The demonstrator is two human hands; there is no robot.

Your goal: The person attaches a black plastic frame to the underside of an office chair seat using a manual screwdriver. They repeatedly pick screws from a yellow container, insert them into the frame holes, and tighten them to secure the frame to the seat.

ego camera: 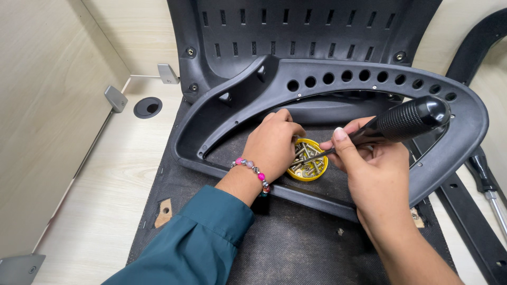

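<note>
My right hand (372, 169) grips a screwdriver (398, 122) with a black textured handle; its metal shaft points left and down into a small yellow round dish (318, 170) full of screws. My left hand (272, 145), with a beaded bracelet at the wrist and a teal sleeve, rests at the dish's left rim, fingers curled over it. The dish sits on dark fabric inside a black plastic curved chair frame (459, 153) with a row of round holes.
A black slotted chair back panel (296, 31) stands behind the frame. Pale wooden desk (105, 200) with a round cable hole (148, 107) and grey brackets lies left. A second screwdriver (488, 184) and a black bar lie at right.
</note>
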